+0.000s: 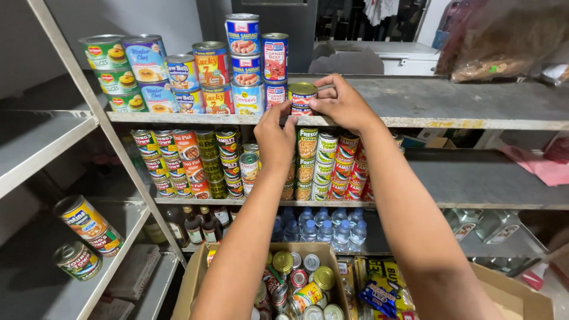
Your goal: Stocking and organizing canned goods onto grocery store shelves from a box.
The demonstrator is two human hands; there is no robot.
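Note:
Both my hands are up at the top shelf of a grey metal rack. My right hand grips a short tin can with a gold lid that stands at the shelf's front edge. My left hand touches the same can from below and the left, its fingers curled against the shelf edge. Just left of the can stand stacked tins of several colours.
The middle shelf holds rows of stacked cans; the bottom shelf holds dark bottles and water bottles. Below my arms an open cardboard box contains loose cans and snack packets. A second rack at left carries a few cans.

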